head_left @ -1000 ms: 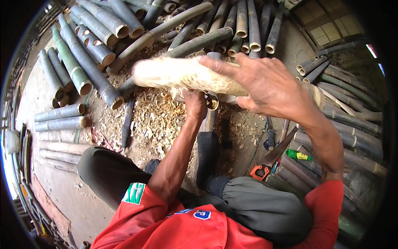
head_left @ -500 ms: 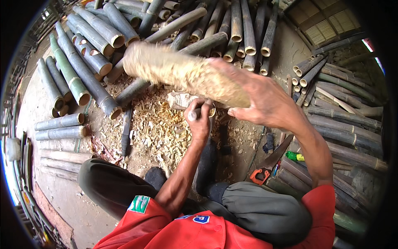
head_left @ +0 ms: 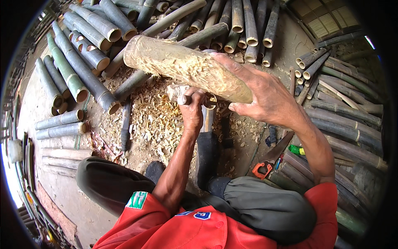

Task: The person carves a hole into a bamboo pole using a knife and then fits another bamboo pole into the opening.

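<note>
My right hand (head_left: 265, 93) is closed on the near end of a thick wooden club (head_left: 166, 60), whose side is frayed and battered. The club is raised, slanting up to the left. Beneath it, my left hand (head_left: 192, 112) is wrapped round a tool with a round handle end (head_left: 183, 100). The tool's other end is mostly hidden; a dark, blade-like part seems to cross the open end of a bamboo piece (head_left: 207, 118) just right of my fist. A pale wood block (head_left: 176, 91) lies behind my left hand, partly covered by it.
Wood chips (head_left: 153, 112) cover the floor ahead. Bamboo tubes (head_left: 70, 70) are heaped at the left, more bamboo poles (head_left: 244, 20) at the back and stacked poles (head_left: 348, 128) at the right. A sheathed-handled knife (head_left: 125, 128) lies left; an orange-handled saw (head_left: 263, 169) lies right.
The club was blurred by motion and is now sharp, its far end slightly higher. My left hand has shifted a little left, and more of the bamboo piece below it shows.
</note>
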### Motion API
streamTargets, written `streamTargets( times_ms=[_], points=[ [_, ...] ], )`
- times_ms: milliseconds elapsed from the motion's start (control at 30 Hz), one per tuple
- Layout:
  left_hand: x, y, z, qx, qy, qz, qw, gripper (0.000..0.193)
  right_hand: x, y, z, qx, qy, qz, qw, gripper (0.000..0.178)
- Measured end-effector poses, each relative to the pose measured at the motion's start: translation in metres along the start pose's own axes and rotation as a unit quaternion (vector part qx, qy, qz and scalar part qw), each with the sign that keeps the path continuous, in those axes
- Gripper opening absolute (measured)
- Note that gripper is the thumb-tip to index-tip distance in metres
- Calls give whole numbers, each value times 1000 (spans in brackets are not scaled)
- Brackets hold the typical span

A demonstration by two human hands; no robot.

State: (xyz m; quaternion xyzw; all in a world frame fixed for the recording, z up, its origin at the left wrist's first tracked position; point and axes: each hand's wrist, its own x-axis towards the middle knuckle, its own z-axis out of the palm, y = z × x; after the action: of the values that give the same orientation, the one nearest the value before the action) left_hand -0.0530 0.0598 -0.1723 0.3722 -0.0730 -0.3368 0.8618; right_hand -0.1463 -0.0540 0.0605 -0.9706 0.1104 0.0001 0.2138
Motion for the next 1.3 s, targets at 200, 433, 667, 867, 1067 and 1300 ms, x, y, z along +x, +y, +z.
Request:
streamTargets(
  times_ms=[200,433,667,867,1067,1300],
  points=[
    [0,-6,6,18,43,-5,999,16,4,-21,-14,13,-31,18,999,110],
    [1,-25,11,84,57,1,995,33,-2,-12,-11,-168,-116,-17,979,108],
    [-24,-28,85,525,-324,21,786,22,-77,9,-23,108,151,111,976,100],
    [-16,-59,79,672,-462,30,578,26,-161,25,60,260,362,216,869,95],
    [15,-66,91,644,-418,41,639,28,-206,27,123,321,471,309,761,101],
    [6,-28,77,621,-384,61,680,21,-191,25,98,365,254,295,846,106]
  ],
)
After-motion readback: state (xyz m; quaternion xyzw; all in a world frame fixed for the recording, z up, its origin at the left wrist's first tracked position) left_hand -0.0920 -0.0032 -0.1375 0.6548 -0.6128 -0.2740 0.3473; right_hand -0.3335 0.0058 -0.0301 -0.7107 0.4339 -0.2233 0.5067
